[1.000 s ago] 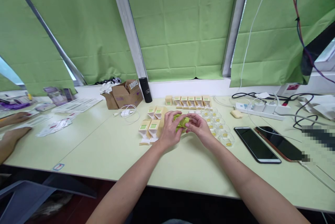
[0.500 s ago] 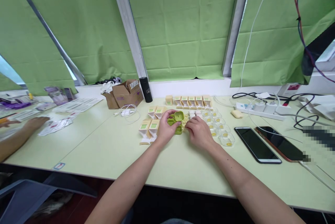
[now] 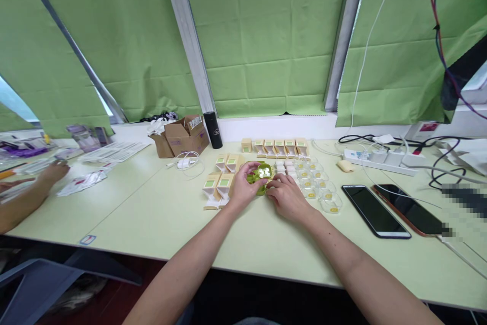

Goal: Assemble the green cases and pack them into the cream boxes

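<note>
My left hand [image 3: 242, 188] grips a small green case [image 3: 261, 176] with its lid raised, held just above the pale green table [image 3: 152, 213]. Beside it, my right hand [image 3: 287, 195] is curled, its fingertips at the case's right edge; whether it pinches anything is hidden. To the left of my hands stand several small tan boxes with green labels [image 3: 218, 183], and a row of the same boxes [image 3: 279, 147] lines the back. Several clear plastic shells with yellow dots [image 3: 317, 188] lie to the right.
Two phones [image 3: 375, 211] lie face up at the right, behind them a power strip with cables [image 3: 376, 156]. A brown carton [image 3: 180, 137] and a black cylinder [image 3: 213, 130] stand at the back. Another person's hands [image 3: 49, 173] work among papers at far left.
The green case went from closed between both hands to open in my left hand, lid now tilted up. My right hand dropped to the table beside it. The other person's hand moved.
</note>
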The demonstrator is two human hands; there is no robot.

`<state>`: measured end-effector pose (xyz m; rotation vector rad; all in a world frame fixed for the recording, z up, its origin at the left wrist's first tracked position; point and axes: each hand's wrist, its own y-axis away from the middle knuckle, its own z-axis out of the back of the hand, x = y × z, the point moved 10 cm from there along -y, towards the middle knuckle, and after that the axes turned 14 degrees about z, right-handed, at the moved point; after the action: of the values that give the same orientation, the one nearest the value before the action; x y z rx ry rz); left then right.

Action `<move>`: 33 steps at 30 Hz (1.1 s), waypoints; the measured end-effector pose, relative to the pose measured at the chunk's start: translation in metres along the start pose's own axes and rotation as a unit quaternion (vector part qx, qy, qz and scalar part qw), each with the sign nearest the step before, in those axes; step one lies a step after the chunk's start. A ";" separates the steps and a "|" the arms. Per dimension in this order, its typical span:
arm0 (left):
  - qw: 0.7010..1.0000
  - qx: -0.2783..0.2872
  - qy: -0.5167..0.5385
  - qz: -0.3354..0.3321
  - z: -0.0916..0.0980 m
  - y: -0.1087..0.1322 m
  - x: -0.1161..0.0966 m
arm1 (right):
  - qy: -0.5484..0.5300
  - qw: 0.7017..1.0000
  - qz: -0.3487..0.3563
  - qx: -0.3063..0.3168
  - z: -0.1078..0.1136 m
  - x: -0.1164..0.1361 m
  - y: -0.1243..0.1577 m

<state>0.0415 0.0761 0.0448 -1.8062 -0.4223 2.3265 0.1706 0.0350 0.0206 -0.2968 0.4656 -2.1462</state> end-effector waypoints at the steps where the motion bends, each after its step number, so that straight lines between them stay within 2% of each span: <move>1: 1.000 -0.002 -0.003 -0.001 0.000 0.000 -0.001 | 0.002 1.000 0.001 0.003 0.000 0.000 0.000; 9: 1.000 -0.013 -0.008 -0.004 0.002 -0.002 0.003 | 0.024 0.999 0.003 0.030 -0.007 -0.002 0.001; 22: 0.999 -0.042 0.001 -0.012 0.009 -0.006 0.013 | 0.033 0.999 -0.005 0.027 -0.005 -0.003 0.000; 27: 0.998 -0.053 -0.016 -0.018 0.011 -0.006 0.012 | 0.008 0.999 -0.033 -0.035 0.008 -0.010 0.000; 31: 0.998 -0.048 -0.021 -0.020 0.011 -0.006 0.013 | -0.048 0.988 -0.080 -0.126 0.020 -0.022 0.005; 33: 0.998 -0.049 -0.022 -0.017 0.011 -0.007 0.014 | -0.107 0.972 -0.103 -0.184 0.024 -0.030 0.009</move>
<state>0.0271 0.0857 0.0363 -1.7784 -0.5778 2.3642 0.2030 0.0496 0.0376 -0.8084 0.7331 -2.1847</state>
